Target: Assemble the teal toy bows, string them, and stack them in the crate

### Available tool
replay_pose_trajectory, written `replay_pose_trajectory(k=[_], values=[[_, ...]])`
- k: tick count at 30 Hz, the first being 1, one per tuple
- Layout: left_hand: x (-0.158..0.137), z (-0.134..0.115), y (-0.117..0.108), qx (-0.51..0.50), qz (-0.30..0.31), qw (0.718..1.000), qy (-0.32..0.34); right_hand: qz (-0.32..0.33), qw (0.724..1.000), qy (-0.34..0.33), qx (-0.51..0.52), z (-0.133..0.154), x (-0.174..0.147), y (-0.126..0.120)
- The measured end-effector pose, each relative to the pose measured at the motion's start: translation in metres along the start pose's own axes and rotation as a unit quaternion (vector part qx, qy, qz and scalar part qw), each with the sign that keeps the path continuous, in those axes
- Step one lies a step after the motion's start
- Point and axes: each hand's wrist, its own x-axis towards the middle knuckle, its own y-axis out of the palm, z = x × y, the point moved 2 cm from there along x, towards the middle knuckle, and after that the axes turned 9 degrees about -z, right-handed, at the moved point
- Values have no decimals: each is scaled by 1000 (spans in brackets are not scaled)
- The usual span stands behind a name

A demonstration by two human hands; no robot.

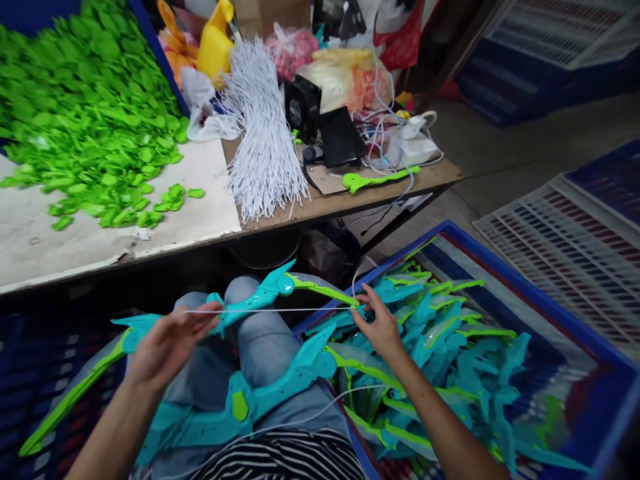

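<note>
Toy bow point(267, 289) near cluttered table point(203, 190)

Toy bow point(265, 290) looks smooth plastic, slightly glossy. Bowstring point(280, 310) is matt cord. Green pieces point(100, 113): shiny plastic. Jeans point(265, 340): denim cloth. Crate point(550, 303): plastic. Table edge point(440, 177) looks wooden.

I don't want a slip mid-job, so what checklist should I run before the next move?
1. White cord straight between the hands: ok.
2. Right hand at the upper bow's right green tip: ok.
3. Cord secured there: cannot tell.
4. Left hand firmly gripping the cord: cannot tell.
5. Cord visible at the left green tip: not ok, none seen.
6. White cord bundle on the table: ok.
</note>
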Motion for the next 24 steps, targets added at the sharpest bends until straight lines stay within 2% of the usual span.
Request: replay_pose_trajectory(k=[2, 4, 5, 8, 11, 13, 14, 17, 19, 21, 24], values=[[-19, -30, -42, -94, -124, 987, 43, 5, 1000, -2, -8, 1, 3, 0], [-37, -45, -70, -170, -193, 965, 60, 8, 1000, -8, -16, 1, 6, 0], [-44, -47, -78, -190, -208, 957, 61, 11, 1000, -13, -21, 2, 8, 0], [-54, -34, -83, -168, -207, 961, 75, 3, 997, -53, -61, 14, 20, 0], [-50, -8, -71, -116, -167, 975, 89, -31, 989, -122, -80, 59, 33, 16], [-48, 6, -61, -105, -147, 979, 92, 1, 981, -191, -39, 109, 36, 43], [-48, 10, -56, -104, -135, 981, 95, 44, 971, -237, -6, 138, 34, 63], [-53, 15, -45, -98, -74, 988, 95, 206, 899, -381, 65, 222, 11, 133], [-59, 14, -44, -96, -37, 991, 90, 283, 855, -432, 53, 264, -9, 176], [-64, 12, -50, -107, -29, 990, 91, 338, 828, -447, 8, 289, -25, 206], [-70, 11, -75, -136, -90, 980, 115, 394, 808, -437, -40, 301, -27, 226]])
